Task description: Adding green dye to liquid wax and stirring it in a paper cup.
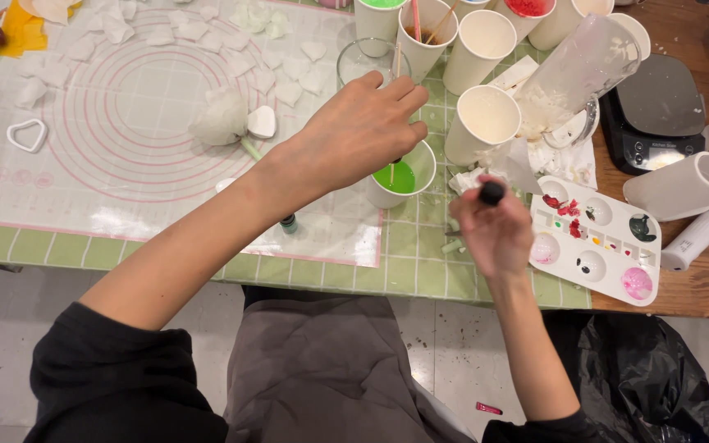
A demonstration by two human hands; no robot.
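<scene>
My left hand (360, 131) reaches over a white paper cup of bright green liquid (402, 176), its fingers closed on a thin wooden stick that dips into the liquid. My right hand (494, 234) hovers just right of that cup, closed around a small black-tipped dropper cap (491, 193). A little dark bottle (288, 223) stands on the mat under my left forearm. A white paint palette (609, 246) with red, pink and green dabs lies just right of my right hand.
Several white paper cups (482, 119) and a glass (364, 59) crowd the back of the green-checked table. A clear tilted jug (578, 66), a black scale (654, 115) and white rolls (683, 184) sit right. White shapes and a heart cutter (26, 135) lie on the silicone mat (125, 115).
</scene>
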